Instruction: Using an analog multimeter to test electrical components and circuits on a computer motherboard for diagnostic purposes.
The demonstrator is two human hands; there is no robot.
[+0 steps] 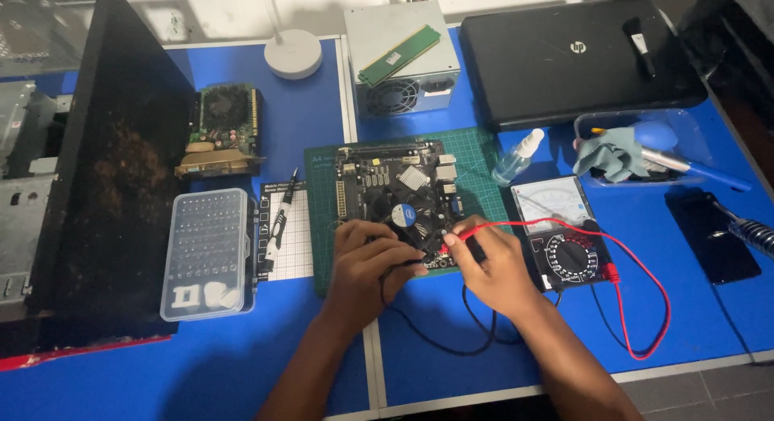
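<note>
A small black motherboard (393, 191) with a round fan lies on a green cutting mat (480, 153). My left hand (367, 264) rests at the board's near edge, pinching a black probe whose black lead (435, 340) loops toward me. My right hand (492, 264) grips a red probe (451, 242), its tip touching the board's near right corner. The red lead (645, 284) curves round to an analogue multimeter (564, 231) just right of my right hand.
A clear case of screwdriver bits (207, 252), a screwdriver (278, 223) on a grid pad, a graphics card (222, 131) and a black computer side panel (113, 171) stand left. Behind are a power supply (401, 62) bearing a memory stick, a laptop (576, 58), a spray bottle (516, 156), a clear tray (637, 147) and a phone (713, 235).
</note>
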